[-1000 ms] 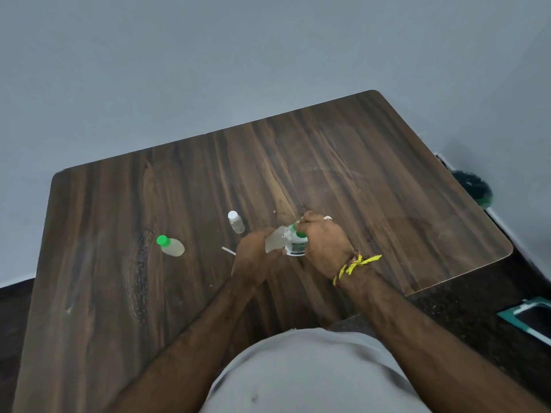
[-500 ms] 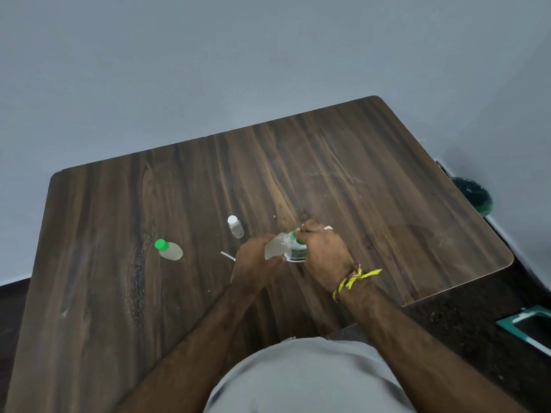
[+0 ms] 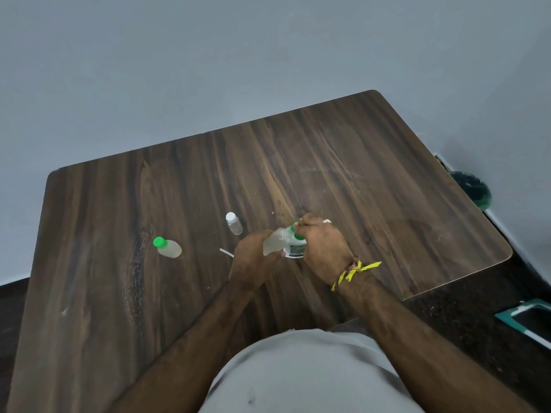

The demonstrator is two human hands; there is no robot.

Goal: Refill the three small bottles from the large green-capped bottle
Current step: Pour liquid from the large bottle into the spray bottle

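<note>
Nearest to me is the grey shirt (image 3: 298, 374) at six o'clock, with both forearms reaching up from it toward the middle of the dark wood table (image 3: 372, 180).

My left hand (image 3: 253, 257) is curled round a small clear bottle (image 3: 272, 241), holding it tilted so that its mouth end points toward two o'clock. Touching it, just at its three o'clock side, stands the large bottle (image 3: 295, 248) with a white and green label, and my right hand (image 3: 325, 242) closes over that bottle from the three o'clock side, fingers bunched at the green top (whether they pinch the cap itself or the neck, I cannot tell). A yellow thread wristband (image 3: 354, 271) sits on the right wrist.

A thin white strip (image 3: 226, 253) lies on the wood just beside the left hand, at its nine o'clock.

Farther out at nine o'clock, well apart from the hands, a small green-capped bottle (image 3: 167, 247) lies on its side. At about eleven o'clock from the hands, near them, a small white-capped bottle (image 3: 233, 223) stands upright.

Off the table's edge at two o'clock, a dark green object (image 3: 474, 189) sits on the floor against the wall.
</note>
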